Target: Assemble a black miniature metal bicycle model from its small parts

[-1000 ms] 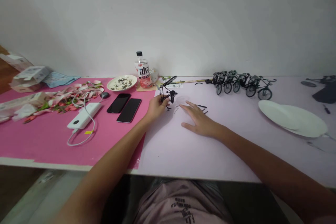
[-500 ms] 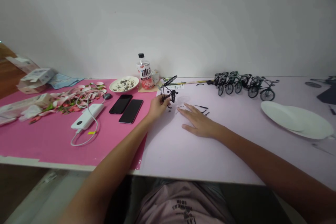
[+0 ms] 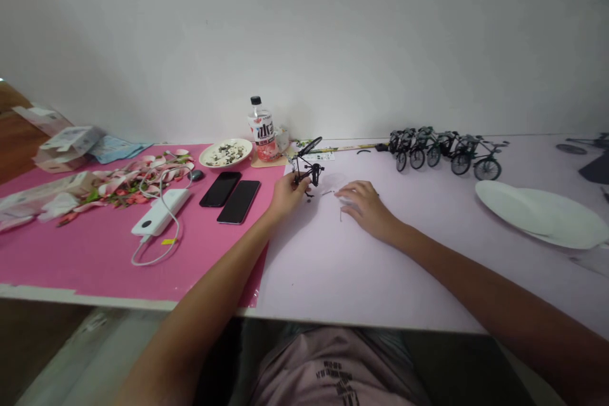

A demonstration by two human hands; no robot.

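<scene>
My left hand (image 3: pixel 287 193) is closed around the lower part of a small black model bicycle (image 3: pixel 314 171), which it holds just above the lilac tabletop. One wheel tilts up at the top of the model; the fingers hide part of the frame. To the right, my right hand (image 3: pixel 366 208) is low over the table with bent fingers. A thin small rod (image 3: pixel 340 215) shows at its thumb, seemingly pinched. Another tiny thin part (image 3: pixel 328 193) lies by the fingertips, and a small dark piece (image 3: pixel 309 201) rests below the model.
Several model bicycles (image 3: pixel 459 162) stand in a row by the wall. White plates (image 3: pixel 566 219) lie at right. On the pink sheet (image 3: pixel 109 266) are two phones (image 3: pixel 239 202), a power bank (image 3: pixel 159 212) and artificial petals (image 3: pixel 128 181). Behind stand a bottle (image 3: pixel 262 133) and a dish (image 3: pixel 203 157).
My right hand has drawn its spread fingers together and shifted slightly right, with a thin rod now at its thumb. My left hand keeps the model bicycle in nearly the same place.
</scene>
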